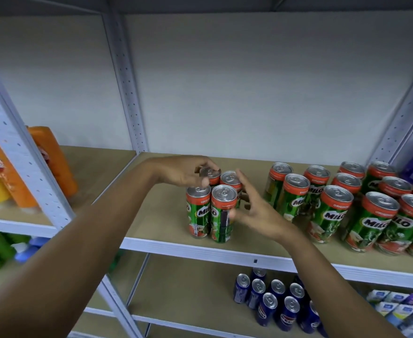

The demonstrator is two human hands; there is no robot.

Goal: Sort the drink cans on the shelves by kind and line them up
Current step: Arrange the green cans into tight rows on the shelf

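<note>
Hands square four Milo cans (211,206): left hand (183,174) pinches a back can's top, right hand (251,211), fingers spread, should press gently inward.

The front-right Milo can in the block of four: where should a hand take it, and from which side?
Grip the front-right Milo can round its upper body, just under the red band, coming from the front and right. It stands upright against neighbours at its left and back, so only those sides are free. The right hand is already beside it, fingers spread.
</note>
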